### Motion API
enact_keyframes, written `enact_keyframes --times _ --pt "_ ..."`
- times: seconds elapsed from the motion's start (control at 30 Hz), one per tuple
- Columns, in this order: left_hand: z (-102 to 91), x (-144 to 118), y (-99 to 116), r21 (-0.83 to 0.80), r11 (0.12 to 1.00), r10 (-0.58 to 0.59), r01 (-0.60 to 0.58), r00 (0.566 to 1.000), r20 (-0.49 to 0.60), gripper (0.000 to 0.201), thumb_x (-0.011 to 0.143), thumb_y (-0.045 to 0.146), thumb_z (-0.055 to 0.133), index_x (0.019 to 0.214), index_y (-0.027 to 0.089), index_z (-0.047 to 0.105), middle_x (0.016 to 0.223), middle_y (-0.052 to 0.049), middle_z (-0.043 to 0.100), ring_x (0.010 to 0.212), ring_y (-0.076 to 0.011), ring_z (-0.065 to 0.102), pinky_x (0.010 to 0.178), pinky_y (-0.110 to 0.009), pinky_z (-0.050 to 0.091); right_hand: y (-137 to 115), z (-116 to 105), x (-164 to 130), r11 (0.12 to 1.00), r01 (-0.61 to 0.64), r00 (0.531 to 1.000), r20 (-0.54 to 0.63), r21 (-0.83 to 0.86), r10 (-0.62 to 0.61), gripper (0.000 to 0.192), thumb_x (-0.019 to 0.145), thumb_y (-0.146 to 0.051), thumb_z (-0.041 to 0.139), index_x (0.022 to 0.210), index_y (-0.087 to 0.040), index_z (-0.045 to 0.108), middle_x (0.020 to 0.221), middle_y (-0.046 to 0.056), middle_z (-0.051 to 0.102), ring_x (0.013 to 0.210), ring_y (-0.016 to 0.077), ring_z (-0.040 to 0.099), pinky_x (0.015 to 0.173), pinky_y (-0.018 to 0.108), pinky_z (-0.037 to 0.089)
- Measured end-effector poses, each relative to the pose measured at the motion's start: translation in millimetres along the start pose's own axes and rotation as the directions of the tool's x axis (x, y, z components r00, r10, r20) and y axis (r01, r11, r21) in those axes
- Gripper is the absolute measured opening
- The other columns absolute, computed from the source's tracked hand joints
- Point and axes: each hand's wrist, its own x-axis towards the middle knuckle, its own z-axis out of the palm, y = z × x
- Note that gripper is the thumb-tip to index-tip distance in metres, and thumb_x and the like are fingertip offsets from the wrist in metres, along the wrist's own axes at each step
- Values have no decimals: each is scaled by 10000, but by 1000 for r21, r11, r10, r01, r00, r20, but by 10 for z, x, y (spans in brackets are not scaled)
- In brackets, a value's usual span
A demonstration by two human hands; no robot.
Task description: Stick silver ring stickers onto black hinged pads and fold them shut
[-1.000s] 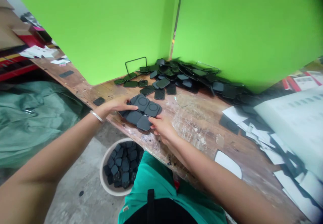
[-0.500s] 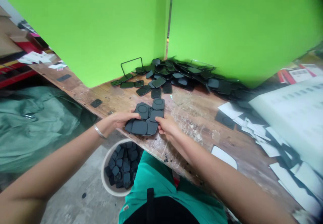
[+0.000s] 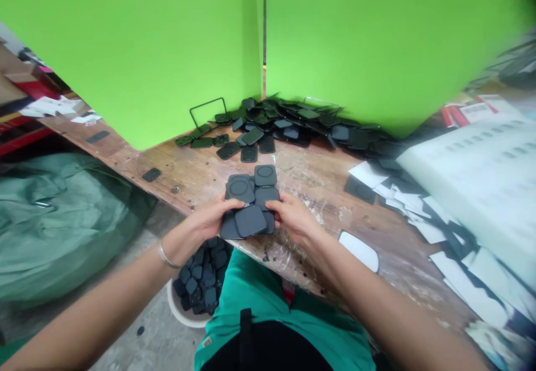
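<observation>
Left hand [image 3: 213, 218] grips left edge of black pads [image 3: 251, 221], right hand [image 3: 295, 216] their right; bunch's long axis points away from body [image 3: 268, 343].

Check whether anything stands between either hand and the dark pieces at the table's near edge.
Nothing visible does: the left hand and right hand both hold the dark pieces directly. The black pile lies farther back.

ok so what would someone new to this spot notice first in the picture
Probably the two tall, bright green panels standing at the back of the brown wooden table. At their foot sprawls a heap of flat black rounded pieces. In front, the person's left hand and right hand hold a cluster of dark grey rounded-square pads at the table's near edge.
</observation>
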Motion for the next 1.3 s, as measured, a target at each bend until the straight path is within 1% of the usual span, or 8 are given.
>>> enact_keyframes --times 0.13,0.23,0.33,0.43,0.63,0.9,1.1,1.3 --pt "210 -68 -154 -52 997 51 -51 999 3 641 638 139 814 1239 197 598 1062 -87 736 786 -214 723 723 -342 633 -28 -193 -219 993 51 996 81 -109 -42 70 717 -136 547 755 -190 572 489 -92 471 413 69 362 420 182 269" --pt "278 -110 -222 -125 992 -11 18 998 57 660 638 176 838 1253 198 601 1101 -103 736 816 -242 737 728 -359 638 -42 -317 -350 946 162 983 130 -281 -129 171 762 -155 520 868 -208 642 617 -56 576 589 118 522 560 209 423" --pt "258 -163 -316 -185 973 -117 135 988 102 601 655 229 840 1214 164 628 1026 -118 756 834 -272 745 748 -377 634 -43 -338 -477 878 281 955 203 -388 -216 340 788 -156 516 1084 -228 666 931 10 698 952 202 616 852 325 499" --pt "127 -235 -474 -185 960 -195 209 977 91 502 684 303 819 1133 132 676 930 -133 769 869 -304 744 762 -401 630 -28 -230 -617 801 388 912 313 -455 -264 507 828 -166 510 1330 -219 559 1251 63 639 1207 243 541 1063 405 396" --pt "-676 -465 -779 -160 984 -109 80 976 -187 448 707 377 760 1092 154 707 884 -113 777 869 -320 743 784 -435 622 21 -28 -833 767 392 889 423 -509 -174 466 884 -344 559 1330 -216 591 1122 87 672 853 218 654 796 361 532" --pt "-2100 -893 -1322 -191 981 -77 -23 860 -504 474 525 258 843 973 214 693 774 -45 769 743 -294 739 692 -372 626 298 -326 -878 815 206 928 373 -542 14 343 887 -465 581 1101 -245 734 856 48 713 673 177 617 575 263 490" --pt "-2450 -738 -2417 -285 953 -254 107 795 -551 415 596 208 875 953 206 663 812 -61 755 797 -268 736 729 -357 610 493 -430 -997 789 122 965 259 -603 49 371 857 -521 614 1068 -248 749 979 72 744 772 216 677 645 280 540" --pt "-2554 -424 -3301 -356 904 -412 237 707 -575 262 918 282 646 1138 142 614 1045 -65 676 864 -177 674 757 -358 589 645 -462 -1118 687 158 965 257 -710 44 279 895 -463 603 1011 -250 740 992 64 745 901 239 703 765 302 574"
